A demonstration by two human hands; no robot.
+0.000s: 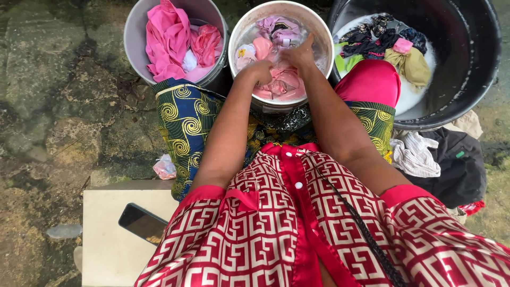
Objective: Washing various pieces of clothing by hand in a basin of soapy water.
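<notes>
Nearest you, filling the bottom of the frame, is your red-and-white patterned shirt (pixel 297 223), and a dark phone (pixel 142 223) lies on the pale slab (pixel 111 244) at lower left. Your arms run up the middle into the white bucket (pixel 280 53) at top centre, which holds soapy water and wet clothes. Your left hand (pixel 260 72) is curled shut around the pink garment (pixel 284 82) in the suds, and your right hand (pixel 298 53) is closed on the same garment just above it, knuckles up. A grey bucket (pixel 175 40) at upper left, just beside the white one, is packed with bright pink cloth (pixel 172 40). At upper right a big black tub (pixel 457 64) holds foamy water and a heap of dark, olive and pink laundry (pixel 388 45). Below the tub, at the right edge, white and black clothes (pixel 435 157) lie on the wet stone ground (pixel 58 106). A blue-and-yellow printed wrap (pixel 186 122) covers your knees on either side of the white bucket.
</notes>
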